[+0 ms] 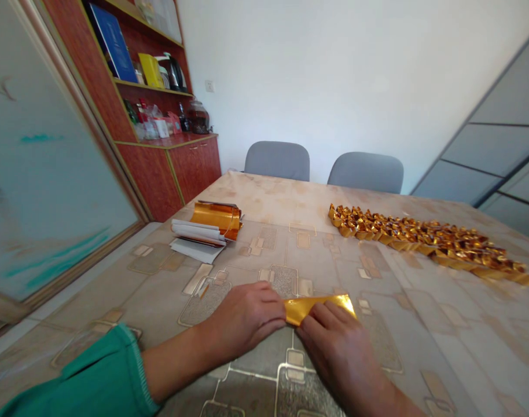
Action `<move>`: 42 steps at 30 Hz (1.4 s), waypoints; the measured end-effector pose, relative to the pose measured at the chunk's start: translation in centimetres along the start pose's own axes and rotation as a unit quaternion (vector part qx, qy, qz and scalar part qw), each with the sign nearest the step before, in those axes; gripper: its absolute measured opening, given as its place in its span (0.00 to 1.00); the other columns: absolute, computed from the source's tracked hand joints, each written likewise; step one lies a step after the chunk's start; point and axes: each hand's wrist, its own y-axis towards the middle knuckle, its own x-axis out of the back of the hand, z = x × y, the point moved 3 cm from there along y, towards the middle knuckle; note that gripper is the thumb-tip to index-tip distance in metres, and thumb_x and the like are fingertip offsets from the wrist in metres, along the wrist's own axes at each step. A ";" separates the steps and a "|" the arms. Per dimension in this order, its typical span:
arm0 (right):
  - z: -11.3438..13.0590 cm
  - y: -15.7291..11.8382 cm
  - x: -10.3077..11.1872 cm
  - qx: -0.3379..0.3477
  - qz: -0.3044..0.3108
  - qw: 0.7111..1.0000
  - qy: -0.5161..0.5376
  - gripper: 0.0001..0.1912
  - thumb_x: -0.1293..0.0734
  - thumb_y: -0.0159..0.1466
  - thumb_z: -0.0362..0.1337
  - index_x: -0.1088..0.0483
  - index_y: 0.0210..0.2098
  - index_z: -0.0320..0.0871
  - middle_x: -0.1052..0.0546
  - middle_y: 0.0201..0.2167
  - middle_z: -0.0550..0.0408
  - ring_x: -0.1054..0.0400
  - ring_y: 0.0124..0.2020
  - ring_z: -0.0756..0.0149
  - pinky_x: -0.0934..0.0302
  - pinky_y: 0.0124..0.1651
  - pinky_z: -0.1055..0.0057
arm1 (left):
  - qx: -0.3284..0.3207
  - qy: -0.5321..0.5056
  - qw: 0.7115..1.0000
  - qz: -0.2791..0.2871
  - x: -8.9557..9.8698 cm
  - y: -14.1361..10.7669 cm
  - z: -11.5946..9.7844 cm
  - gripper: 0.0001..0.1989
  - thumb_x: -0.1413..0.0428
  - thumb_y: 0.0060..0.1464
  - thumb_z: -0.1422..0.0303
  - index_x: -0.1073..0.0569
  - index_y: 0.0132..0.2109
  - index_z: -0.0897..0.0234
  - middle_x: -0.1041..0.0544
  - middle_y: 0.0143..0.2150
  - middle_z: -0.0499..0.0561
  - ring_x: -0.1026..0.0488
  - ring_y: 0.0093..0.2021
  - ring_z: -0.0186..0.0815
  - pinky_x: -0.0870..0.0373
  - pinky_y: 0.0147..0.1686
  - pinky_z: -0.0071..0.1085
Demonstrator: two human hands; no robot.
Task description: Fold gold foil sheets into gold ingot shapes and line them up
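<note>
A folded strip of gold foil paper (297, 310) lies low over the patterned tablecloth, between my two hands. My left hand (251, 313) is closed on its left end, the fingers bent over and hiding that end. My right hand (334, 336) presses along the strip's near edge with curled fingers, and the right corner of the foil sticks out past the knuckles. Beyond my left hand, a stack of gold and white paper sheets (215, 220) sits slightly curled. Many folded gold foil pieces (421, 234) stand in packed rows at the right.
The table (264, 191) has a cover with a rectangle pattern. Two grey chairs (277, 159) stand at its far side by the wall. A red-brown cabinet (169, 174) with shelves of household things rises at the left, beside a frosted glass door (51, 156).
</note>
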 end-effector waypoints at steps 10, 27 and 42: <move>-1.1 0.7 0.0 -0.128 -0.032 0.986 0.102 0.11 0.38 0.64 0.32 0.35 0.25 0.45 0.29 0.22 0.57 0.37 0.26 0.63 0.50 0.32 0.69 | 0.088 -0.013 0.996 -0.021 -0.7 0.7 0.5 0.13 0.41 0.60 0.66 0.28 0.51 0.62 0.22 0.41 0.50 0.28 0.41 0.40 0.32 0.39 0.33; -2.2 1.2 -0.9 -0.155 -0.021 0.985 0.077 0.15 0.36 0.64 0.33 0.37 0.21 0.44 0.31 0.21 0.57 0.38 0.26 0.64 0.53 0.33 0.68 | 0.144 -0.009 0.989 0.020 -1.1 1.8 1.1 0.09 0.46 0.64 0.67 0.23 0.47 0.60 0.25 0.38 0.50 0.28 0.41 0.38 0.34 0.38 0.30; -1.8 0.9 -1.7 -0.142 -0.038 0.988 -0.045 0.07 0.37 0.61 0.30 0.38 0.27 0.46 0.31 0.24 0.56 0.37 0.28 0.59 0.51 0.34 0.66 | 0.214 0.008 0.977 0.009 -1.3 1.8 1.0 0.07 0.41 0.60 0.68 0.23 0.46 0.58 0.24 0.39 0.49 0.28 0.42 0.41 0.33 0.40 0.35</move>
